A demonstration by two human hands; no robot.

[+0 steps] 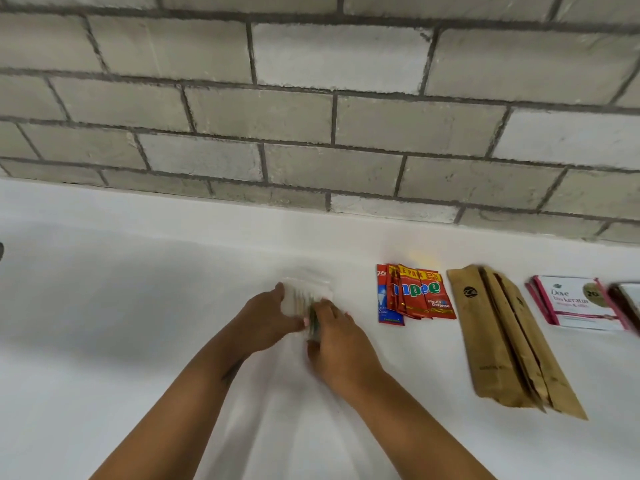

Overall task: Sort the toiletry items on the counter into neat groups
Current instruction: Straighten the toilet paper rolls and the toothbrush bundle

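Observation:
Both my hands are on a small stack of clear plastic packets (304,292) with thin pale sticks inside, lying on the white counter (138,306). My left hand (266,320) holds the stack's left side with thumb and fingers. My right hand (337,344) grips its right edge, where something greenish shows. To the right lie three other groups: red toothpaste sachets (415,294), long brown paper sleeves (509,341) and white-and-pink Dove sachets (578,303).
A grey block wall (311,116) rises behind the counter. At the far right edge a dark packet (628,303) is cut off by the frame. A dark object (1,251) shows at the left edge.

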